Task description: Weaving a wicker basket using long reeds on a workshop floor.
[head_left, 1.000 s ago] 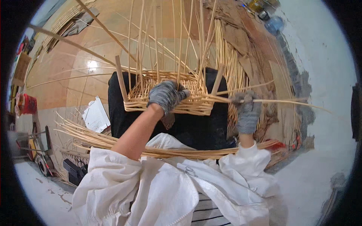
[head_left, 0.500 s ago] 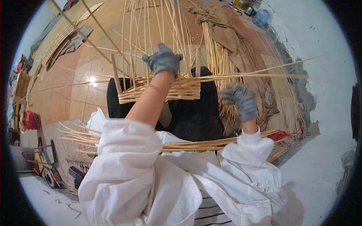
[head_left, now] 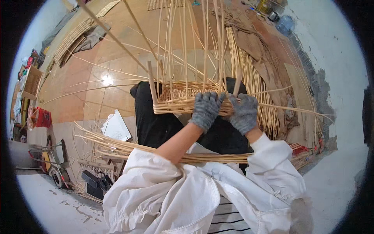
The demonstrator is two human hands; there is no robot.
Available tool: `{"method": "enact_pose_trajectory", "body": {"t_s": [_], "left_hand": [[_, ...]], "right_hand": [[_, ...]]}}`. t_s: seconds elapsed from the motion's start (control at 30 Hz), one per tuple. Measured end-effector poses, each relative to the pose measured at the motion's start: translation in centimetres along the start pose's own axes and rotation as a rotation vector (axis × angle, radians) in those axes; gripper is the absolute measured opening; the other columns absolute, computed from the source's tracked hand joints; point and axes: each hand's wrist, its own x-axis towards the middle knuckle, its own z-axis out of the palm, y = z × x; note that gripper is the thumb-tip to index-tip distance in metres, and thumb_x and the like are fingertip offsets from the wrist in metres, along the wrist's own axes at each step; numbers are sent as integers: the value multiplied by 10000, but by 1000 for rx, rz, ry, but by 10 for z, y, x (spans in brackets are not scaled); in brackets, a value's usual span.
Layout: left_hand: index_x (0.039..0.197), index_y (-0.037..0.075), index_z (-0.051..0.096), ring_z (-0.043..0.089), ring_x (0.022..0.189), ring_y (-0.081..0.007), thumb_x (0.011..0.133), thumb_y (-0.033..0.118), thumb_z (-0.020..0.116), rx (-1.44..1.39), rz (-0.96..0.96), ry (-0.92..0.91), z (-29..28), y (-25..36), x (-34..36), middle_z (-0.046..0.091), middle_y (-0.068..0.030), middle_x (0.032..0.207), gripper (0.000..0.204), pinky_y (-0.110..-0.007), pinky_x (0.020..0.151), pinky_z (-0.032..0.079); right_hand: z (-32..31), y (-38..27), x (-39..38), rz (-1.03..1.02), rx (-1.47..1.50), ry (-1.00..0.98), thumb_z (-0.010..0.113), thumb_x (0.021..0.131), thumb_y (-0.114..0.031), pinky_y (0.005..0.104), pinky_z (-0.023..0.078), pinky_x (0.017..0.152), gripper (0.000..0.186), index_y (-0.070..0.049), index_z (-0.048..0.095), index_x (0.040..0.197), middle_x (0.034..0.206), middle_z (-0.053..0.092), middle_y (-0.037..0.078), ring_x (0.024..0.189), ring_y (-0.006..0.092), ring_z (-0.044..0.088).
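A: Both grey-gloved hands are on the woven basket, which lies across the black-trousered knees, long axis running left to right across the body!

B: Where's the left hand?

A: On the basket's near wall, right of its middle, fingers closed over the rim. Most of that wall stretches off to its left.

B: And the right hand?

A: That's the one nearer the basket's front right corner, right up against it, just below the right corner post. Its fingers bend over the edge; whether they grip a rod or merely press the rim, I cannot tell.

B: Look at the loose rods, running out from that corner, past the right hand, well to the right of the basket!

A: So it all hangs on that corner: hands side by side, the right one over it, the basket's hollow lying just beyond both sets of fingers.

B: Tall stakes rise from the basket, and a long bundle of rods lies across the lap, on the basket's near side.
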Motion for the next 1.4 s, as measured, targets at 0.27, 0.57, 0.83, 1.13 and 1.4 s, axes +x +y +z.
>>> {"method": "enact_pose_trajectory", "body": {"t_s": [0.27, 0.57, 0.83, 1.13, 1.4], "left_hand": [[1259, 122, 455, 477, 1090, -256, 725, 264, 604, 88, 51, -67, -74, -82, -47, 452, -84, 1243, 573, -406, 935, 373], [1220, 122, 480, 522, 1031, -286, 684, 387, 662, 36, 77, -176, -92, -83, -36, 527, -111, 1144, 626, -420, 877, 396], [1172, 132, 514, 538, 968, -258, 645, 405, 676, -23, -49, -55, -66, -72, -34, 558, -84, 1052, 616, -428, 876, 386], [1093, 133, 549, 552, 927, -247, 696, 399, 617, -92, -154, -69, -67, -70, -32, 581, -84, 986, 482, -421, 803, 412], [984, 82, 592, 590, 870, -253, 721, 331, 610, -139, -206, -231, -103, -72, -48, 614, -105, 904, 362, -412, 755, 448]], "right_hand": [[-22, -9, 8, -194, -27, 147, 736, 571, -378, 463, 320, 884, 667, -195, 533, 1179, 1038, 500, 104, 1004, 279, 463], [-72, -39, 71, -244, 468, 544, 622, 748, -215, 384, 467, 765, 328, -53, 564, 1026, 988, 549, 167, 862, 305, 567], [-10, -103, 185, 358, 1877, 125, 489, 875, -208, 244, 316, 335, 182, -54, 566, 817, 506, 435, -13, 378, 98, 402], [57, -77, 215, -63, 448, 869, 522, 726, -27, 333, 496, 629, 234, -94, 633, 921, 797, 609, 97, 720, 233, 593], [-44, -95, 58, -452, 35, 72, 694, 671, -262, 424, 321, 983, 698, -63, 407, 1275, 1208, 446, 157, 1126, 363, 418]]}}
